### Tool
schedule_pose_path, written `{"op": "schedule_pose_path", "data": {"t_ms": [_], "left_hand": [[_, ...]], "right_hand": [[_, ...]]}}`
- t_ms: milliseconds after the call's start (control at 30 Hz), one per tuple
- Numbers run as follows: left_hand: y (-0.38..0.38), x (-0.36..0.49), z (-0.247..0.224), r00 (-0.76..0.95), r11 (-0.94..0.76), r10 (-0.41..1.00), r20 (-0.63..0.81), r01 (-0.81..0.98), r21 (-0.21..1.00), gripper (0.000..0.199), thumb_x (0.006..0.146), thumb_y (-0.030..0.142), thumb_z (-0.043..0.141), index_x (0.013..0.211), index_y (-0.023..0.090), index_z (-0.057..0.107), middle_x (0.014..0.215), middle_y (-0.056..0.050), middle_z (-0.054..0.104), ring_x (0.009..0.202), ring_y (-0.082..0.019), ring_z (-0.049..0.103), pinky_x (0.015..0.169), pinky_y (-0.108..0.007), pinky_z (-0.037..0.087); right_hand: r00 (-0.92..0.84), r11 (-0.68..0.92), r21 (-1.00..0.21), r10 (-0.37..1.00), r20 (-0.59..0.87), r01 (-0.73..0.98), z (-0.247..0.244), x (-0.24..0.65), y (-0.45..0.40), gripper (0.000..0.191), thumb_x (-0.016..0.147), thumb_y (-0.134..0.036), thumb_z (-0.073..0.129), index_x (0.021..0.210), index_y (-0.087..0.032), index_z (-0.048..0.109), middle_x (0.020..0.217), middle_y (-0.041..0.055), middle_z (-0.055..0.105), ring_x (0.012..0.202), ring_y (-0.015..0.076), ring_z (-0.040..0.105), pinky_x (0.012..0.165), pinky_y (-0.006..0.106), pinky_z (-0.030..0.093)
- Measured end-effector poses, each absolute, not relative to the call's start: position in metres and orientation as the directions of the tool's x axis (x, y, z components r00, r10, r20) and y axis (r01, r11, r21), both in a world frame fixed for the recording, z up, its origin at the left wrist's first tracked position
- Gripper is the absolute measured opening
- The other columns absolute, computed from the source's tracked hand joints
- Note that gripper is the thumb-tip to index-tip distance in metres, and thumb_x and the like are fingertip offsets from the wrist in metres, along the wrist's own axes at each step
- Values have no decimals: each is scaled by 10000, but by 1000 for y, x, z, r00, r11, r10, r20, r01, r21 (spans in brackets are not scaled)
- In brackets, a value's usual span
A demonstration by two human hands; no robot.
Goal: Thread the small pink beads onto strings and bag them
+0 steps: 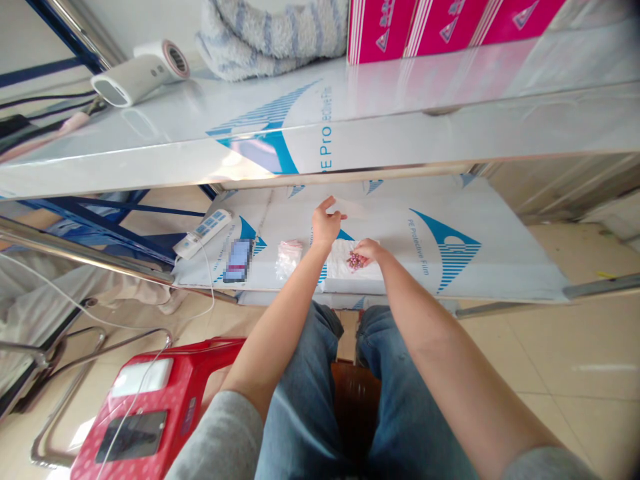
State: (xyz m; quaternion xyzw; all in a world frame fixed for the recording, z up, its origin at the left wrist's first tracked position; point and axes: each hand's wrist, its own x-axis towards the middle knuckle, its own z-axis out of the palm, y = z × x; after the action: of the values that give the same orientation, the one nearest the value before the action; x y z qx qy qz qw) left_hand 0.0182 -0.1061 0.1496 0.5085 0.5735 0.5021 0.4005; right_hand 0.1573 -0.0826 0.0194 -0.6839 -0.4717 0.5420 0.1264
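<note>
My right hand has its fingers closed at a cluster of small pink, purple and gold beads. Beneath them lies a white cloth-like sheet or bag at the front of the lower shelf. Just up and to the left, my left hand hovers over the shelf with thumb and index finger apart. A faint see-through patch, perhaps clear plastic, shows beside its fingertips; whether they touch it I cannot tell. Left of my left forearm rests a pile of clear plastic bags.
On the film-covered lower shelf are a phone and a power strip. The upper shelf overhangs it, carrying pink boxes, a striped towel and a white hair dryer. A red stool stands left.
</note>
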Motion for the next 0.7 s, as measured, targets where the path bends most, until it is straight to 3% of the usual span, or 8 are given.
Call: {"op": "schedule_pose_path", "data": {"t_ms": [133, 333, 700], "left_hand": [[-106, 18, 150, -164, -22, 985, 52, 177, 984, 510, 738, 57, 445, 1230, 175, 507, 1260, -82, 544, 739, -119, 664, 802, -270, 503], [-107, 18, 151, -173, -10, 984, 45, 196, 981, 502, 733, 58, 450, 1215, 176, 518, 1259, -73, 548, 767, -116, 661, 787, -238, 506], [-109, 20, 155, -172, -9, 984, 40, 178, 984, 502, 727, 45, 439, 1206, 169, 525, 1260, -83, 545, 758, -126, 665, 764, -243, 509]], "right_hand": [[-33, -506, -674, 786, -617, 538, 17, 158, -81, 143, 625, -114, 726, 576, -125, 592, 346, -6, 503, 309, 117, 505, 320, 200, 440], [-56, -518, -728, 797, -602, 449, 13, 161, -80, 161, 584, -98, 747, 573, -131, 590, 338, -26, 494, 320, 96, 503, 309, 160, 414], [-25, -481, -687, 810, -586, 545, 32, 157, -85, 67, 672, -104, 669, 643, -109, 608, 395, -11, 518, 344, 115, 525, 375, 218, 472]]}}
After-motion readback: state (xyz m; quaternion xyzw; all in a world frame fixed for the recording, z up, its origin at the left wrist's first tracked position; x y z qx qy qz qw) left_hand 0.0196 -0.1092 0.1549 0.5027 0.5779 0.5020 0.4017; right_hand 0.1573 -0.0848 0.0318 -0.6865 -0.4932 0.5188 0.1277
